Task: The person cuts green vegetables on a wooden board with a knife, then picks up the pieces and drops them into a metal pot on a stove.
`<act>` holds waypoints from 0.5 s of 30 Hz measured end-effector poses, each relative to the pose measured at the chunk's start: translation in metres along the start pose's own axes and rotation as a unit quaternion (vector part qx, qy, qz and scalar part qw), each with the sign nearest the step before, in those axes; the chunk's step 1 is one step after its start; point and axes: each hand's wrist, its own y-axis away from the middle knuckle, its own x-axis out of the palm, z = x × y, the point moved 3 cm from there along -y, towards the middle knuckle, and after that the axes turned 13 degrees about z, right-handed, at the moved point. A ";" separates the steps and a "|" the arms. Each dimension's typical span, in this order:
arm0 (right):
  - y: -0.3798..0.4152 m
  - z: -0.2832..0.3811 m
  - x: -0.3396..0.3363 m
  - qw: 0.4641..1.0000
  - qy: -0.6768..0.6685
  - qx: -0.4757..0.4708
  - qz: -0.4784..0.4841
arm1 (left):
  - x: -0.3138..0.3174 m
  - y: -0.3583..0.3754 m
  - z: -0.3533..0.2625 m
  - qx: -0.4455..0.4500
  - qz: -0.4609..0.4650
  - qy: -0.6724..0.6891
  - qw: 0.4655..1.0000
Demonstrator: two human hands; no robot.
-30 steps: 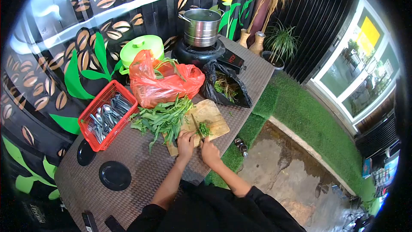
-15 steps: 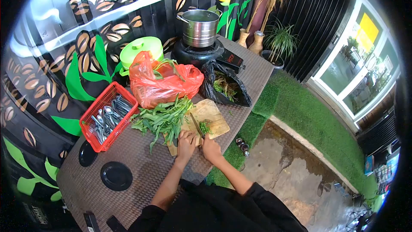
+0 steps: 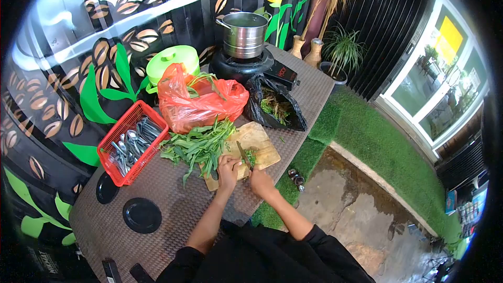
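Note:
My right hand [image 3: 261,183] is closed round the handle of a knife [image 3: 242,152], whose blade points away from me over a wooden cutting board [image 3: 266,139]. Beside it, my left hand [image 3: 228,172] has its fingers curled down on the board, holding leafy greens that are mostly hidden under them. A heap of long-leaved greens [image 3: 196,148] covers the board's left side and spills onto the table. Small chopped greens [image 3: 251,155] lie just right of the blade.
Behind the board sit a red plastic bag [image 3: 199,102] and a black bag [image 3: 285,112] of plant scraps. A steel pot [image 3: 244,39] stands on a stove [image 3: 225,68]. Left are a red cutlery basket [image 3: 139,160], a green lidded container [image 3: 173,60] and black plates [image 3: 142,215].
My right hand and the knife have shifted slightly right, with the blade a little farther from my left fingers. My left hand has moved slightly away from me.

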 end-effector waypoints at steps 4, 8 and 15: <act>0.003 0.011 0.017 0.999 -0.021 0.026 -0.004 | 0.006 -0.001 0.006 0.011 0.007 0.000 1.000; -0.017 0.000 0.002 0.999 -0.027 -0.018 -0.025 | 0.002 0.000 0.000 0.031 -0.006 -0.045 0.998; -0.007 0.004 0.030 0.999 -0.008 0.030 -0.030 | 0.002 -0.002 0.001 -0.063 -0.048 -0.039 0.996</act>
